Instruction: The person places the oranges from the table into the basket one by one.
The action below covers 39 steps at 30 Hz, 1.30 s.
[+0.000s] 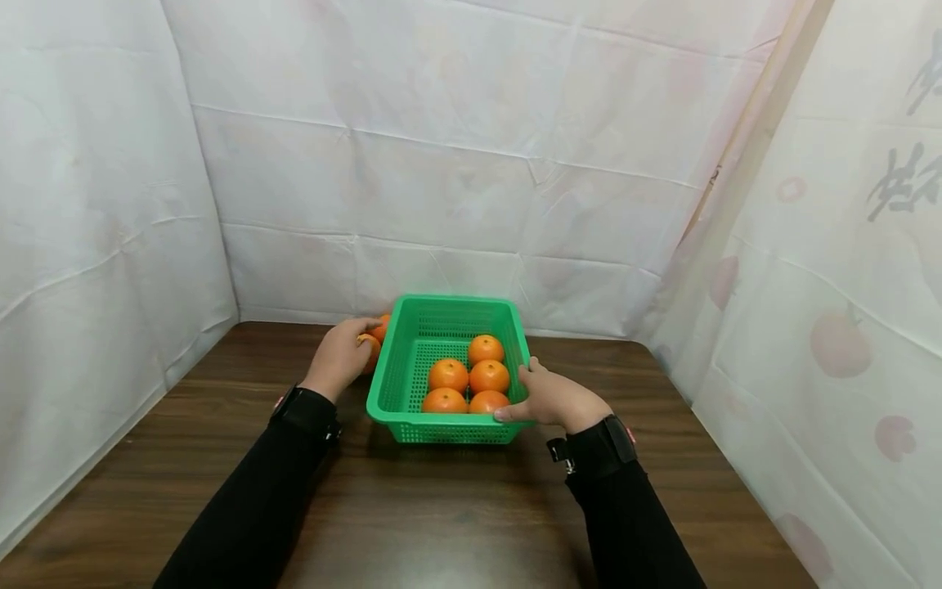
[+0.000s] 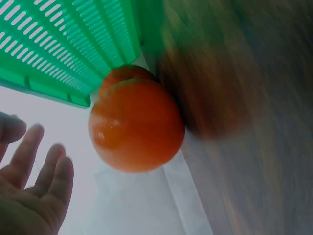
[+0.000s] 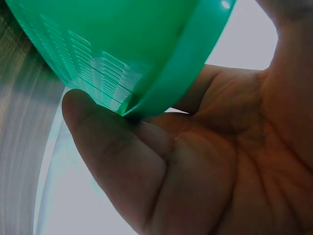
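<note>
A green plastic basket (image 1: pixel 456 419) with slotted walls sits on the table and holds several oranges (image 1: pixel 447 375), grouped toward its right and near side. Just left of it, two more oranges lie on the table, the nearer orange (image 1: pixel 370 356) partly covering the farther orange (image 1: pixel 383 325). My left hand (image 1: pixel 337 357) reaches over the nearer one; the left wrist view shows its fingers (image 2: pixel 61 178) spread and apart from the fruit (image 2: pixel 137 127). On the basket's right side my right hand (image 1: pixel 555 397) grips the rim (image 3: pixel 190 63), thumb over the near right corner.
The brown wooden table (image 1: pixel 456 507) runs back to a white sheet (image 1: pixel 441 164) hanging close behind the basket. More white sheets, the right sheet (image 1: pixel 832 286) with faint printed fruit, hang along both sides.
</note>
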{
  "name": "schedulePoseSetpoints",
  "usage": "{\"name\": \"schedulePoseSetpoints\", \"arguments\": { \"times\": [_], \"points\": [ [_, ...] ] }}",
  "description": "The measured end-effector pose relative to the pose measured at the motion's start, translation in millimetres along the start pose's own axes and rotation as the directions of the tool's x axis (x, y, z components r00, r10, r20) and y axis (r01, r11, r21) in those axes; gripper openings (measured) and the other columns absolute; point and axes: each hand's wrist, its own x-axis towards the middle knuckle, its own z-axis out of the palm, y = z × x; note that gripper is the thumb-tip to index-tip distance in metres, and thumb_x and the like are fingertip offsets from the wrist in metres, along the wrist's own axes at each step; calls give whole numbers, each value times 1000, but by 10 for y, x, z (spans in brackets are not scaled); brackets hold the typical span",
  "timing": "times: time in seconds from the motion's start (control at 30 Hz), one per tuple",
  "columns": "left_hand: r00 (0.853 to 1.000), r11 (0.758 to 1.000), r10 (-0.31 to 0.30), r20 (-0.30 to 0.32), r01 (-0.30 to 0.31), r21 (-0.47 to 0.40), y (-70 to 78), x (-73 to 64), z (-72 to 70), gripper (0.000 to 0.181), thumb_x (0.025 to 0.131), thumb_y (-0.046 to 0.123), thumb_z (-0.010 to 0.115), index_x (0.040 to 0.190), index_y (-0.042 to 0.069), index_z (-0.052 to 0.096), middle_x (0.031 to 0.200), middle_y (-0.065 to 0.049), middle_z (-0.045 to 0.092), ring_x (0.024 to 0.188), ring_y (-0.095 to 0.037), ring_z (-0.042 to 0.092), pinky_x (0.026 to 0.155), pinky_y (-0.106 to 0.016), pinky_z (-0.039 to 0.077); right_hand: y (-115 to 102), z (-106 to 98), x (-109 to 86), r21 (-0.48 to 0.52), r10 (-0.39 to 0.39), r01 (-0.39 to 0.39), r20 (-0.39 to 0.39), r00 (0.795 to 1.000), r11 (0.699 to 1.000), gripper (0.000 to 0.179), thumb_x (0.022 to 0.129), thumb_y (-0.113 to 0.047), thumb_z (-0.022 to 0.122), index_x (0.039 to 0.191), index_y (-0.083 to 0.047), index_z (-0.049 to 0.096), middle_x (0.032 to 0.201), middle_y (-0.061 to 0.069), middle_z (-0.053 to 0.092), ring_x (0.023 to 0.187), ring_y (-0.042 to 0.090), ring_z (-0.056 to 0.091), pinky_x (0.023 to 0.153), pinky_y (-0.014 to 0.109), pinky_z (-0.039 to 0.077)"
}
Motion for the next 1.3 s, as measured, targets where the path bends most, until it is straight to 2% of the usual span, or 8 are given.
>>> {"name": "schedulePoseSetpoints", "arguments": {
  "times": [0.1, 0.23, 0.6, 0.73, 0.9, 1.03, 1.13, 1.3],
  "points": [
    [996, 1000, 8, -92, -8, 7, -12, -20, -51, 42, 108, 7, 49, 147, 8, 62, 149, -20, 59, 131, -42, 58, 101, -56, 52, 0, -5, 6, -1, -1, 1, -1, 1000, 1000, 111, 92, -65, 74, 170, -6, 20, 180, 18, 2, 164, 41, 23, 127, 61, 33],
    [985, 999, 15, -169, -7, 50, -39, -38, -89, 41, 107, 7, 51, 146, 8, 63, 147, -23, 58, 134, -46, 55, 106, -61, 50, 12, -17, 12, -5, 5, -5, -5, 1000, 1000, 111, 92, -65, 74, 170, -7, 20, 180, 18, 1, 164, 40, 23, 127, 60, 33],
    [985, 990, -87, -150, 103, 100, -102, -49, -122, 54, 106, 19, 59, 157, 7, 49, 157, -30, 46, 143, -57, 40, 117, -70, 36, 29, -36, -9, -15, -1, 1, 2, 1000, 1000, 109, 94, -64, 73, 170, -7, 20, 180, 19, 0, 163, 42, 23, 126, 61, 34],
    [986, 984, -137, -93, 146, 103, -147, -34, -114, 60, 106, 23, 55, 163, 9, 40, 161, -32, 39, 142, -60, 38, 114, -73, 37, 28, -44, -18, -10, -8, 8, 0, 1000, 1000, 109, 94, -63, 73, 170, -6, 19, 180, 20, 0, 164, 42, 22, 126, 61, 33],
    [984, 978, -173, 47, 165, 130, -196, -51, -47, 66, 108, 33, 55, 167, 15, 34, 167, -33, 26, 144, -64, 32, 107, -75, 42, 27, -39, -10, -9, -7, 7, 3, 1000, 1000, 109, 94, -63, 73, 170, -6, 19, 180, 19, 0, 164, 42, 22, 126, 61, 34],
    [973, 979, -169, 155, 147, 140, -188, -79, 20, 73, 104, 51, 63, 166, 22, 39, 173, -30, 15, 149, -65, 25, 103, -75, 45, 24, -31, -3, -10, -3, 3, 7, 1000, 1000, 109, 93, -63, 73, 170, -7, 19, 180, 19, -1, 164, 43, 22, 126, 61, 33],
    [965, 982, -151, 215, 122, 141, -179, -98, 59, 78, 101, 62, 64, 166, 25, 41, 176, -27, 10, 154, -65, 18, 108, -78, 40, 21, -24, 0, -10, -1, 1, 9, 1000, 1000, 109, 93, -64, 73, 171, -8, 20, 180, 19, 0, 163, 43, 22, 125, 62, 34],
    [959, 982, -122, 256, 79, 171, -156, -130, 68, 71, 104, 50, 67, 164, 20, 44, 177, -27, 12, 155, -63, 17, 116, -78, 32, 7, -8, -6, -8, -12, 12, 9, 1000, 1000, 109, 93, -64, 73, 170, -7, 20, 180, 19, 0, 163, 43, 25, 124, 61, 36]
  ]
}}
